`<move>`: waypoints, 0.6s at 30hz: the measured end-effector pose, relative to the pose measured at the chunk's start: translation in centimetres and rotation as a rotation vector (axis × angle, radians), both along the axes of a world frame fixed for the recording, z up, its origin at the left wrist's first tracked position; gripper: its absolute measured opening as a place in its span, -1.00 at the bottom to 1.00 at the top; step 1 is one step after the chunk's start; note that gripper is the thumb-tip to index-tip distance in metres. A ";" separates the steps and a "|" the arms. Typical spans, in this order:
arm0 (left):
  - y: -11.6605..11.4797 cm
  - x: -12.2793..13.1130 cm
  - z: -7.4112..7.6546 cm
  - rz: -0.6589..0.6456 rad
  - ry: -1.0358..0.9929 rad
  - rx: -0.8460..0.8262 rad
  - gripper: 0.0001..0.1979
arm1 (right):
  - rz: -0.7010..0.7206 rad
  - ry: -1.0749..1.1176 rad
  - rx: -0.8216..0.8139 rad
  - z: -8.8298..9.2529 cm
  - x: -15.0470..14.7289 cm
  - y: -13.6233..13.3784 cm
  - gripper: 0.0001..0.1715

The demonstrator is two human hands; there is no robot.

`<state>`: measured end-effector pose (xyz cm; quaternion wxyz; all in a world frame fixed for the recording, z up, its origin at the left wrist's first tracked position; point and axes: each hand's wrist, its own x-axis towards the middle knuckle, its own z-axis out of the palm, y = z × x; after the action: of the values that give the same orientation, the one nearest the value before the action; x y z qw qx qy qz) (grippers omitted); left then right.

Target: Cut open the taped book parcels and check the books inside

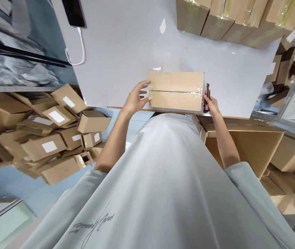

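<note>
A flat cardboard box (176,90) with clear tape along its centre seam lies at the near edge of the white table (126,52). My left hand (136,98) rests against the box's left end, fingers curled onto the taped seam. My right hand (211,105) is at the box's right end, closed around a red and black utility knife (207,95) that stands next to the box's side.
Several taped cardboard boxes (230,19) are stacked at the table's far right. A black phone (74,13) with a white cable (81,48) lies at the far left. A heap of labelled small boxes (51,135) covers the floor left; large open cartons (251,141) stand right.
</note>
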<state>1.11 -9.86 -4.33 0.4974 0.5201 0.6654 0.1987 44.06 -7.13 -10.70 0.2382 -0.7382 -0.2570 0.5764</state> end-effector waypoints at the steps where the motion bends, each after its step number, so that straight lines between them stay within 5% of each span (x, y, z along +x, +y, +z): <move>1: -0.1 -0.4 -0.1 0.010 -0.001 -0.008 -0.20 | -0.019 0.025 0.018 -0.5 -1.0 -0.5 -0.49; 5: -0.7 -2.4 -1.5 0.086 -0.048 0.001 -0.18 | -0.043 0.070 0.191 0.0 -3.1 -1.8 -0.33; 9: -0.7 -3.3 -4.2 0.189 -0.106 0.007 -0.12 | 0.035 -0.063 0.322 3.7 -3.3 -1.8 -0.28; 14: 1.1 1.6 -7.6 0.267 -0.256 -0.156 0.01 | 0.164 -0.368 0.521 10.6 -2.5 -0.7 -0.36; 18: 2.8 6.1 -9.3 0.153 -0.270 -0.222 -0.10 | 0.247 -0.570 0.549 14.4 -3.6 -0.6 -0.42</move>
<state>7.19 -7.08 -13.63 0.6199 0.3786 0.6480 0.2291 40.49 -7.78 3.75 0.2748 -0.7410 -0.5434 0.2831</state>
